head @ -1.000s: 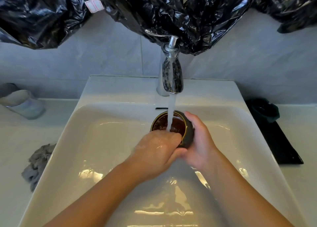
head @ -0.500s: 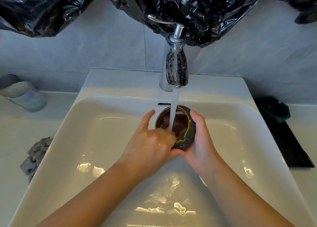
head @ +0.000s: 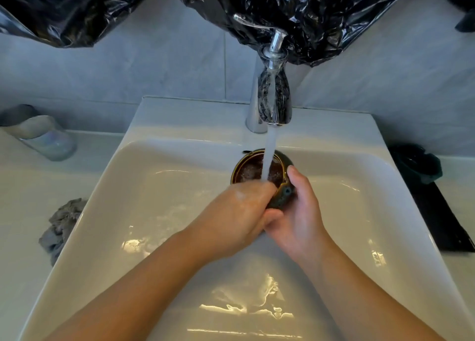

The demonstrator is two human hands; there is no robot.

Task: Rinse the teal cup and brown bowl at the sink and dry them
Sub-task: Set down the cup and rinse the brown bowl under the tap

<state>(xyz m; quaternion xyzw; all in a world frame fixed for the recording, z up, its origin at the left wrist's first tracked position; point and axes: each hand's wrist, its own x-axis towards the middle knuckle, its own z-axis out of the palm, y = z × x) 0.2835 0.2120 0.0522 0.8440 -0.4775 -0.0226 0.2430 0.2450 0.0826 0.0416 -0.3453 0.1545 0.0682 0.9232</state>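
Observation:
The brown bowl (head: 253, 169) is tilted toward me under the running stream from the chrome faucet (head: 273, 101), over the white sink (head: 144, 186). Water splashes inside it. My right hand (head: 298, 212) grips its dark outer wall from the right and below. My left hand (head: 236, 212) is wet, and its fingers curl over the near rim into the bowl. The teal cup (head: 417, 164) stands apart on a black mat (head: 444, 219) on the counter to the right of the sink.
A crumpled grey cloth (head: 60, 225) lies on the counter left of the sink. A pale tumbler (head: 38, 134) lies on its side at the far left. Black plastic sheeting (head: 257, 11) hangs over the wall behind the faucet.
My left hand's fingers, spread beside the bowl half a second ago, have curled back over its rim. The bowl stays under the stream, and the view has shifted slightly.

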